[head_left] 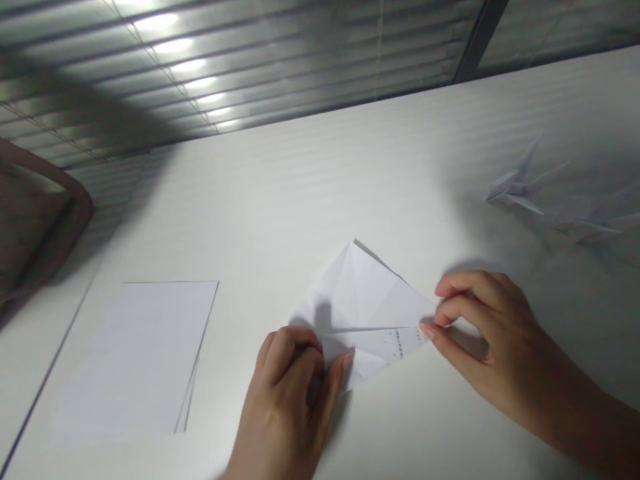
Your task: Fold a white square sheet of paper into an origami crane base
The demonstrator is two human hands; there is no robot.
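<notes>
Paper folded into a white, creased diamond [357,287] lies on the smooth white tabletop [300,187]. The bare right hand [505,333] pinches its right corner; the bare left hand [290,387], thumb on top, pinches its lower left side.

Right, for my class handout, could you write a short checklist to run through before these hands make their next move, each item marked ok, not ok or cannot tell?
1. Left hand on the folded paper: ok, thumb and fingers at its near left part.
2. Right hand on the paper: ok, thumb and fingertips at its right corner.
3. Hidden layers lined up: cannot tell, the upper layers cover them.
4. Loose sheets squared up: not ok, their edges spread apart at the near right.
5. Paper figures away from the right hand: ok, they stand apart, farther back.
</notes>
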